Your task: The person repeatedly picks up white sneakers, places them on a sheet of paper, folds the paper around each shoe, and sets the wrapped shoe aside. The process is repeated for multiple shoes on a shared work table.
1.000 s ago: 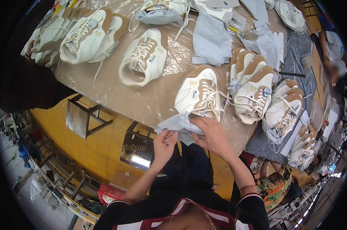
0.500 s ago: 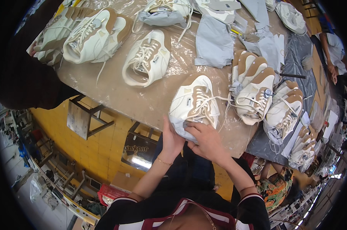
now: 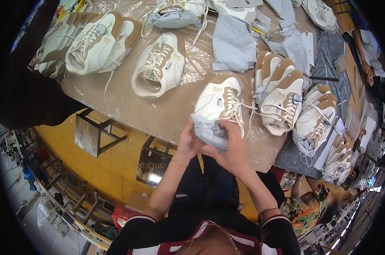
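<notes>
A white and tan shoe upper (image 3: 209, 100) with loose cream laces lies at the table's near edge, toe pointing away from me. Crumpled light-grey tissue paper (image 3: 209, 131) covers its heel end. My left hand (image 3: 190, 140) grips the paper's left side, fingers closed on it. On the other side, my right hand (image 3: 230, 149) pinches the paper, thumb below and fingers over the top near the laces. The heel and the shoe's opening are mostly hidden by paper and fingers.
Another shoe upper (image 3: 160, 66) stands to the left, with a stacked group (image 3: 96, 42) beyond it. More uppers (image 3: 282, 104) sit on the right. Flat grey paper (image 3: 234, 44) lies behind. Plastic film covers the table (image 3: 116, 95); stools (image 3: 90, 134) stand below its edge.
The grey paper now bunches up higher and shows more between my hands. My right hand has shifted from over the shoe's opening to the paper's right side. The view has shifted slightly.
</notes>
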A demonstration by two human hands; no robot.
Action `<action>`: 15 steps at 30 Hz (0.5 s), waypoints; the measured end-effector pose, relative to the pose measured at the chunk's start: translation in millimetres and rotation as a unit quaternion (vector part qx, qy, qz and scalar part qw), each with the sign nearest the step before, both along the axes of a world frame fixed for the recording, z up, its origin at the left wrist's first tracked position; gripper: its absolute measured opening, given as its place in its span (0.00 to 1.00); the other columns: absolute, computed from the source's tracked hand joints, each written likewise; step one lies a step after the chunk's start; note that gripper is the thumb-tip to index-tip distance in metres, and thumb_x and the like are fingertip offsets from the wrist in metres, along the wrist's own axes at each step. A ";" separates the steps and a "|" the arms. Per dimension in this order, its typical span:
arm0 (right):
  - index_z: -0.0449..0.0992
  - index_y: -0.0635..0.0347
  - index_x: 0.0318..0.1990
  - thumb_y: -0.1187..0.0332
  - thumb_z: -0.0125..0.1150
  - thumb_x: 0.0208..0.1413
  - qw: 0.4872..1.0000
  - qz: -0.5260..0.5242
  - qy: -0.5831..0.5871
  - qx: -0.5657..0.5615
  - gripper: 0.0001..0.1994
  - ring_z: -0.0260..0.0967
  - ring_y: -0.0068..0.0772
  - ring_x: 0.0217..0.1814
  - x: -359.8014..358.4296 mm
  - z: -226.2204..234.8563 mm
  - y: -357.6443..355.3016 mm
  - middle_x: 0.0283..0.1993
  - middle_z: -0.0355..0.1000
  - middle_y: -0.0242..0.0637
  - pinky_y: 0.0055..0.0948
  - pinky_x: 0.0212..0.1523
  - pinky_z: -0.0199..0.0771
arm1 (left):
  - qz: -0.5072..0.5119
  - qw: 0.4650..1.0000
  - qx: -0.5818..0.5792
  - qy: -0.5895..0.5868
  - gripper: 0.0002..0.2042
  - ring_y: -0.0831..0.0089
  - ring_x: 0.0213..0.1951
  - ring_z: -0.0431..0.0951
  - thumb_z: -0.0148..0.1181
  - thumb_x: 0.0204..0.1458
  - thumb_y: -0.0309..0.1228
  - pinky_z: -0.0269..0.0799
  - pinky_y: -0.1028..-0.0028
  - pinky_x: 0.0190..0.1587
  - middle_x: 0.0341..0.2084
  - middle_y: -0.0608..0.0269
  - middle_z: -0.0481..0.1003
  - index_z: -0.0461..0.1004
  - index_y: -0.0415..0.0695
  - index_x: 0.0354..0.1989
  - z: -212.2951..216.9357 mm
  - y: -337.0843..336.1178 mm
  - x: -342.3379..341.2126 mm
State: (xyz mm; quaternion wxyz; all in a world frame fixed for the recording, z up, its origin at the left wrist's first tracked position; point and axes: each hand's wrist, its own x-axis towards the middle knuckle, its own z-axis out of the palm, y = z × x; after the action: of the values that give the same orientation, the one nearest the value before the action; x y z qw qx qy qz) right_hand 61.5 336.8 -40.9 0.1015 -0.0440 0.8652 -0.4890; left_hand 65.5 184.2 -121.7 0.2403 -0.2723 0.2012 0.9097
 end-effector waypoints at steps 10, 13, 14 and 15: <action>0.56 0.67 0.65 0.67 0.60 0.60 0.990 -0.095 -0.063 -0.085 0.29 0.71 0.28 0.47 -21.3 2.8 10.5 0.46 0.72 0.46 0.28 0.48 0.70 | 0.002 0.874 -0.487 -0.009 0.20 0.76 0.53 0.67 0.43 0.67 0.40 0.62 0.73 0.57 0.52 0.63 0.68 0.62 0.42 0.63 29.6 31.4 12.6; 0.56 0.66 0.64 0.67 0.58 0.61 0.984 -0.102 -0.082 -0.117 0.28 0.69 0.27 0.47 -22.1 4.3 4.0 0.45 0.71 0.44 0.27 0.48 0.69 | 0.036 0.975 -0.216 0.047 0.28 0.70 0.62 0.61 0.37 0.67 0.48 0.54 0.68 0.64 0.61 0.61 0.62 0.52 0.43 0.68 39.8 53.8 35.5; 0.56 0.66 0.64 0.67 0.58 0.61 0.983 -0.097 -0.096 -0.124 0.27 0.68 0.26 0.47 -22.6 4.3 1.6 0.44 0.71 0.43 0.26 0.47 0.68 | 0.051 0.990 -0.108 0.078 0.29 0.68 0.65 0.58 0.37 0.67 0.49 0.51 0.67 0.66 0.63 0.60 0.60 0.50 0.43 0.69 38.3 58.8 37.6; 0.56 0.66 0.64 0.67 0.58 0.60 0.983 -0.104 -0.090 -0.121 0.27 0.68 0.26 0.46 -22.9 4.2 -0.4 0.44 0.71 0.43 0.26 0.47 0.68 | 0.004 0.978 -0.180 0.108 0.33 0.68 0.69 0.53 0.30 0.66 0.55 0.46 0.66 0.69 0.68 0.61 0.53 0.44 0.44 0.71 32.8 63.2 35.9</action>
State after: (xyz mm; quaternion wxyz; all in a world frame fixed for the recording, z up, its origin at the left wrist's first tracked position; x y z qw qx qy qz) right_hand 38.6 336.5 -36.7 0.1216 0.0786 0.7870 -0.5997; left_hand 101.4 247.4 -88.8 0.1610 -0.2119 0.3854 0.8835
